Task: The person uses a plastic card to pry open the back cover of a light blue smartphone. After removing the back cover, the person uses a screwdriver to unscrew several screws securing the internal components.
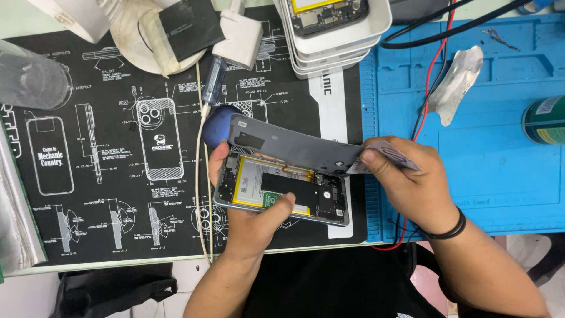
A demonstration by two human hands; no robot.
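The left hand is gripping the opened phone from beneath, thumb curled over its near edge, above the black mat. The right hand is pinching a thin card against the grey back cover, which is tilting up off the phone's far edge.

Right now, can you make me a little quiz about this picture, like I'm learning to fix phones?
1. True or false: the phone's back cover is fully closed.
2. Which hand grips the opened phone from below: A left, B right?
3. What colour is the mat on the right side?

Key:
1. False. The cover is lifted, showing the battery.
2. A. The left hand holds it, while the right hand pinches a thin card at the cover's edge.
3. Blue.
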